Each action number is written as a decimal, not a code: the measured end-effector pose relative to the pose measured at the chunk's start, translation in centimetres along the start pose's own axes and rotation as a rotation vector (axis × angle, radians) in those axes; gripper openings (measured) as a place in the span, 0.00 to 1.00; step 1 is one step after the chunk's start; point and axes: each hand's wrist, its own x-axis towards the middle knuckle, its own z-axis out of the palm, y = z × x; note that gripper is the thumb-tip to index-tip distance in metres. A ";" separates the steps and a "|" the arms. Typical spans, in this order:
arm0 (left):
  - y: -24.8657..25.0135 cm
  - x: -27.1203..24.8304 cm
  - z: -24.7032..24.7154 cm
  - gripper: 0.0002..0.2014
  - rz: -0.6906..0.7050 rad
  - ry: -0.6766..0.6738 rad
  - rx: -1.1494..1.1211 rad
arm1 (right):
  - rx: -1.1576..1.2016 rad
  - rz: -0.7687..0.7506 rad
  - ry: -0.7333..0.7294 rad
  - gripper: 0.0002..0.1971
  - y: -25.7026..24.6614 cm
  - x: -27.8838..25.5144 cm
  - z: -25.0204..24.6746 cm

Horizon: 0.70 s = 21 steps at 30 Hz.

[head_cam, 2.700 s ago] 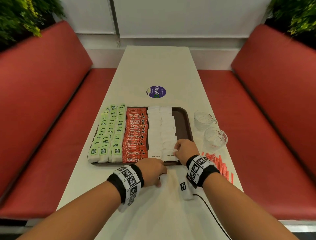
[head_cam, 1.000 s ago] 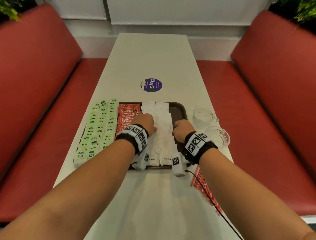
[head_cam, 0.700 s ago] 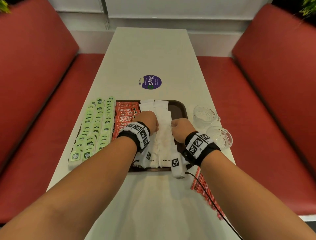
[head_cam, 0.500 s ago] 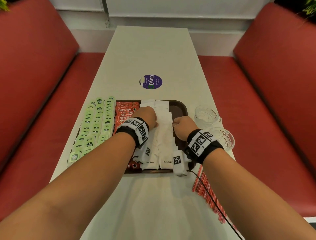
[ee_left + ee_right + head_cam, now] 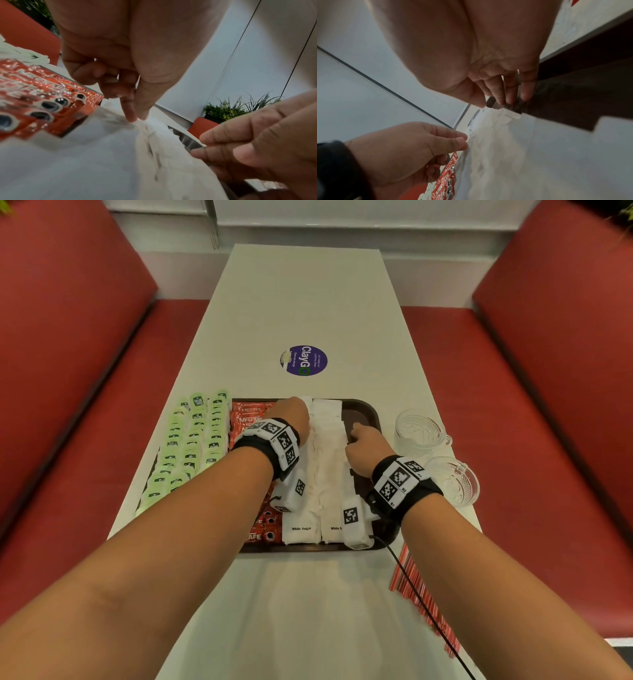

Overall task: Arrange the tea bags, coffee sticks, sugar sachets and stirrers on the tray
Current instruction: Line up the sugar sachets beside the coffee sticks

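A dark brown tray (image 5: 363,413) holds green tea bags (image 5: 191,440) on its left, red coffee sticks (image 5: 245,417) beside them, and two columns of white sugar sachets (image 5: 326,460). My left hand (image 5: 137,119) is at the far left of the sachets, with thumb and index tips pinching a crumpled sachet edge and the other fingers curled. My right hand (image 5: 510,102) has straight fingers. Their tips rest on the bare tray floor against the right edge of the sachets. Red stirrers (image 5: 409,580) lie on the table, right of the tray's near corner.
Two glass cups (image 5: 419,429) (image 5: 452,481) stand right of the tray near the table's edge. A purple round sticker (image 5: 304,360) lies beyond the tray. Red benches (image 5: 68,371) flank the white table. A black cable (image 5: 424,611) trails from my right wrist over the stirrers.
Both hands have moved from the tray's near edge along the two sides of the sugar columns toward the far end. The left one is now furthest.
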 end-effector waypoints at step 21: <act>-3.6 1.5 -0.3 0.16 -0.117 0.049 0.004 | -0.012 0.008 -0.113 0.33 0.3 2.1 0.9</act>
